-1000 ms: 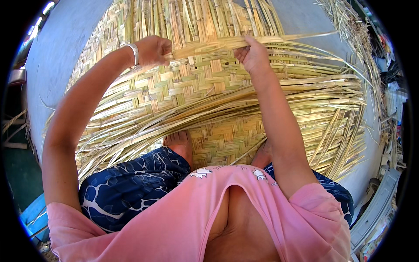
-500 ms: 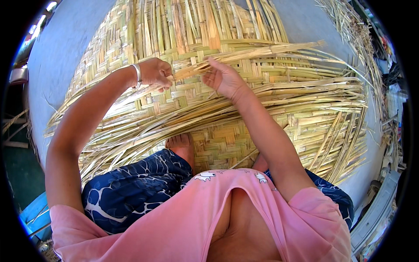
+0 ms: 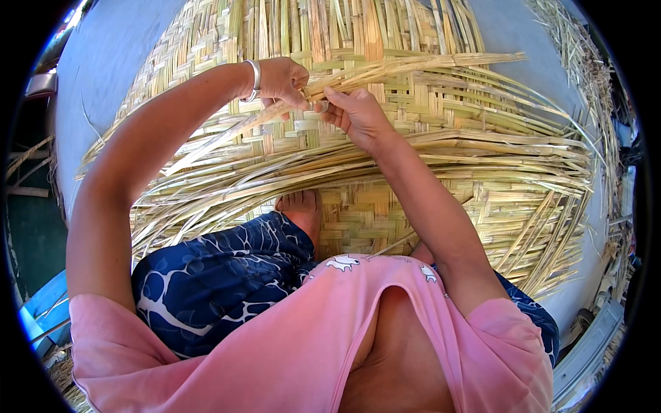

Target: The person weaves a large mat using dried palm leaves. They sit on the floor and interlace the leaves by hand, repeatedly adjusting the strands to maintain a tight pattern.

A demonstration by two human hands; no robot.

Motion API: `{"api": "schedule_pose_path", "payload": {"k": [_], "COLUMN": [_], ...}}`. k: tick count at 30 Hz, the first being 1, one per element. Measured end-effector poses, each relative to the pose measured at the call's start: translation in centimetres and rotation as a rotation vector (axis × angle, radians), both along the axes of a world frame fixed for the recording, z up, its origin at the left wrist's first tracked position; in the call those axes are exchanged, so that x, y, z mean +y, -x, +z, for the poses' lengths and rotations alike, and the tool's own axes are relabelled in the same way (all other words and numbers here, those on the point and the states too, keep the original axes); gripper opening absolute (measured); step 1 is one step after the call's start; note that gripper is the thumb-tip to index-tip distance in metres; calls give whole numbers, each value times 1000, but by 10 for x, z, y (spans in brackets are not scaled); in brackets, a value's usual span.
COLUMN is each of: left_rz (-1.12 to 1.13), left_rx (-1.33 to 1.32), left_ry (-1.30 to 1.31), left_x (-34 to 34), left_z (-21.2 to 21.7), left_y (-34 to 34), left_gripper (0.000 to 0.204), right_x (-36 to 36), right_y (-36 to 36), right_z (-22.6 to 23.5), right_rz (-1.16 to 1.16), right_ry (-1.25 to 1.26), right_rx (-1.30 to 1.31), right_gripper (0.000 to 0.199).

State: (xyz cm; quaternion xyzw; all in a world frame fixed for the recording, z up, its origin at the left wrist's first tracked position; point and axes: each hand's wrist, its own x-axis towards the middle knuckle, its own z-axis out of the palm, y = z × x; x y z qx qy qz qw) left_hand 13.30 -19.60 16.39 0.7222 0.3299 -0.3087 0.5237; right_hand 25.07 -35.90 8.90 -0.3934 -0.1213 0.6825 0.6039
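Note:
My left hand [image 3: 281, 82], a silver bangle at its wrist, is closed around a bundle of pale split-cane strips [image 3: 420, 67]. The bundle slants from lower left to upper right above the weave. Close beside it, my right hand [image 3: 357, 117] pinches the same strips between thumb and fingers. Beneath both hands lies a large woven cane mat [image 3: 354, 217], its plaited part showing between my feet and at the far left. Long unwoven strips [image 3: 330, 160] cross the mat from left to right, nearer to me than my hands.
My bare foot [image 3: 303, 210] rests on the mat. Upright unwoven strips [image 3: 320, 31] run toward the far edge. Grey floor [image 3: 113, 62] surrounds the mat, with loose cane scraps [image 3: 575, 65] along the right. A blue object [image 3: 48, 310] stands at lower left.
My left hand has moved up and to the right along the strips, nearer my right hand. The whole view has shifted slightly. Both hands stay on the cane strips.

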Motion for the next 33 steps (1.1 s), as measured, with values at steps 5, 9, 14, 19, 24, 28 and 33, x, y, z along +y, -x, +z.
{"api": "schedule_pose_path", "payload": {"k": [5,9,14,19,24,28,33], "left_rz": [-232,-124,-258,-304,-188,-183,-225], "left_rx": [-16,-34,-115,-115,-3,-43,-47], "left_ry": [-285,-231,-410,-410,-421,-455,-522], "left_x": [6,16,10,22,30,37,48], "left_z": [-10,-10,-11,-15,-23,-26,-30], "left_y": [-8,-5,-13,-5,-7,3,29], "left_gripper": [29,26,26,22,25,25,24], "right_x": [5,8,7,12,13,13,9], "right_y": [4,2,-3,-19,-13,-22,-56], "right_z": [5,4,12,12,30,33,35], "right_rz": [-86,-153,-195,-294,-324,-357,-446], "right_ry": [-30,62,113,101,80,46,55], "right_rx": [-223,-295,-397,-365,-398,-445,-408], "right_gripper": [20,19,19,17,15,16,14]}}
